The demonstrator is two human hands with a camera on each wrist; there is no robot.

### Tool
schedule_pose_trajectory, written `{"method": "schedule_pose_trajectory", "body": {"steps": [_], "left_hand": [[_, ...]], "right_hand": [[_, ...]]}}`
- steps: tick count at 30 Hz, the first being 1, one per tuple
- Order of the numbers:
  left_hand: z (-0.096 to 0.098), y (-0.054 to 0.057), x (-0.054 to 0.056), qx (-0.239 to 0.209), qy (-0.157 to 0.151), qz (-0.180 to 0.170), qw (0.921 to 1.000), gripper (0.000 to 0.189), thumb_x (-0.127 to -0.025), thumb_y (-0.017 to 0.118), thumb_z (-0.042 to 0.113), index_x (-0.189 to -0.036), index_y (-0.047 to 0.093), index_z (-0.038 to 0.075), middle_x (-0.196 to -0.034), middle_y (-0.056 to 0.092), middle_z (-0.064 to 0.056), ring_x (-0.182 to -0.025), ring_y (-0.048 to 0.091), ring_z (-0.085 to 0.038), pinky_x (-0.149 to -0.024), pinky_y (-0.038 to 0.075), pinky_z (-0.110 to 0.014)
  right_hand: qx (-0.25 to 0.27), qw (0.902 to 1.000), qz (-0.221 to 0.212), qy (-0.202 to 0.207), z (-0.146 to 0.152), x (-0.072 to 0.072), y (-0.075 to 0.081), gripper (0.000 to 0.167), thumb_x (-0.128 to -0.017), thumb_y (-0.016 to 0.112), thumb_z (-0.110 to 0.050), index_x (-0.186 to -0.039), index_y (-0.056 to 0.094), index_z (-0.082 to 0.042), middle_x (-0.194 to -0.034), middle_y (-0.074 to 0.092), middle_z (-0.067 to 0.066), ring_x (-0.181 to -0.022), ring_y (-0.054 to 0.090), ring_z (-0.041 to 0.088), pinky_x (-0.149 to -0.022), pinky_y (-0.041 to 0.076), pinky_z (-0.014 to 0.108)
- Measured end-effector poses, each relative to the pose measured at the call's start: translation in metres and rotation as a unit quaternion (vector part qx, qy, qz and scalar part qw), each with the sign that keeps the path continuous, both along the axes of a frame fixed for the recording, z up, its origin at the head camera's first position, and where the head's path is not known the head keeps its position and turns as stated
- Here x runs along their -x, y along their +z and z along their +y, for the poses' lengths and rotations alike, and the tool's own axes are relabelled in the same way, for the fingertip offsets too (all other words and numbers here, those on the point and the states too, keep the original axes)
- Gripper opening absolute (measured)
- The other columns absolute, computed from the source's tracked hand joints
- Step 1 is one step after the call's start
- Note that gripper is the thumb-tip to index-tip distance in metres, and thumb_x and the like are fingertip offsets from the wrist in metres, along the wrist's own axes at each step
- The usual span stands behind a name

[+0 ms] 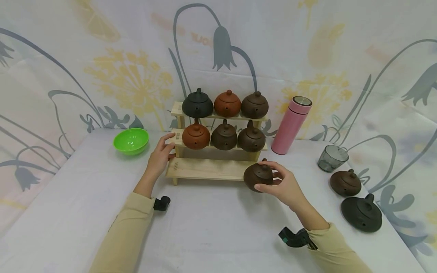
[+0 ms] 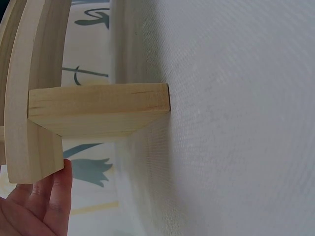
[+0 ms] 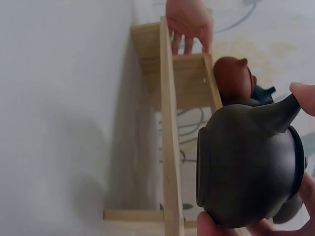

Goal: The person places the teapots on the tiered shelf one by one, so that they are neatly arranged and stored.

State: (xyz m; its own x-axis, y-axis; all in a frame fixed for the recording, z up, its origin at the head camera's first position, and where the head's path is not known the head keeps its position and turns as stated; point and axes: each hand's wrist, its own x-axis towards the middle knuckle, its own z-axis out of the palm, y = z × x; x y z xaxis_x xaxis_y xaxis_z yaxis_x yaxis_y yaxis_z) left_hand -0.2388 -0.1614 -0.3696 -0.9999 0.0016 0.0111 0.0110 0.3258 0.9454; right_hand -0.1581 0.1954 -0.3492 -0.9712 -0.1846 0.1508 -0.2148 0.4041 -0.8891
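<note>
In the head view, my right hand (image 1: 285,185) grips a small dark brown teapot (image 1: 256,177) at the right end of the bottom step of a wooden tiered stand (image 1: 205,169). The right wrist view shows the held teapot (image 3: 251,169) close up, tilted, with fingers at its body and a fingertip at its spout. My left hand (image 1: 159,155) touches the stand's left end near the middle step, its fingers extended (image 2: 56,196) against the wood. Three teapots line the middle step, one a reddish-brown teapot (image 1: 196,136). Three more, including a black teapot (image 1: 197,104), stand on top.
A green bowl (image 1: 131,141) stands left of the stand. To its right are a pink thermos (image 1: 291,127), a grey glass (image 1: 332,158), a brown teapot (image 1: 345,183) and a flat black teapot (image 1: 361,213) near the table's right edge. A patterned cloth hangs behind.
</note>
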Motion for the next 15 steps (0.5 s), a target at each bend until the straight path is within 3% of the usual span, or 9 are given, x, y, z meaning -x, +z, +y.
{"method": "schedule_pose_trajectory", "body": {"steps": [7, 15], "left_hand": [[0.000, 0.000, 0.000, 0.004, 0.001, 0.001, 1.0000, 0.046, -0.100, 0.034, 0.040, -0.145, 0.030, 0.028, -0.134, 0.044, -0.020, -0.111, 0.054, -0.039, -0.099, 0.039, -0.046], [0.000, -0.001, 0.001, 0.007, 0.002, -0.001, 1.0000, 0.046, -0.100, 0.034, 0.040, -0.145, 0.029, 0.028, -0.135, 0.044, -0.019, -0.112, 0.053, -0.038, -0.099, 0.038, -0.047]], "right_hand": [[0.000, 0.9996, 0.003, 0.027, -0.020, 0.005, -0.004, 0.056, -0.071, 0.081, -0.011, -0.122, 0.058, -0.011, -0.119, 0.053, 0.010, -0.090, 0.057, 0.026, -0.077, 0.050, 0.037], [0.011, 0.9984, 0.007, 0.055, -0.041, 0.012, -0.007, 0.057, -0.069, 0.082, -0.013, -0.121, 0.060, -0.012, -0.119, 0.053, 0.010, -0.091, 0.055, 0.026, -0.074, 0.051, 0.032]]}}
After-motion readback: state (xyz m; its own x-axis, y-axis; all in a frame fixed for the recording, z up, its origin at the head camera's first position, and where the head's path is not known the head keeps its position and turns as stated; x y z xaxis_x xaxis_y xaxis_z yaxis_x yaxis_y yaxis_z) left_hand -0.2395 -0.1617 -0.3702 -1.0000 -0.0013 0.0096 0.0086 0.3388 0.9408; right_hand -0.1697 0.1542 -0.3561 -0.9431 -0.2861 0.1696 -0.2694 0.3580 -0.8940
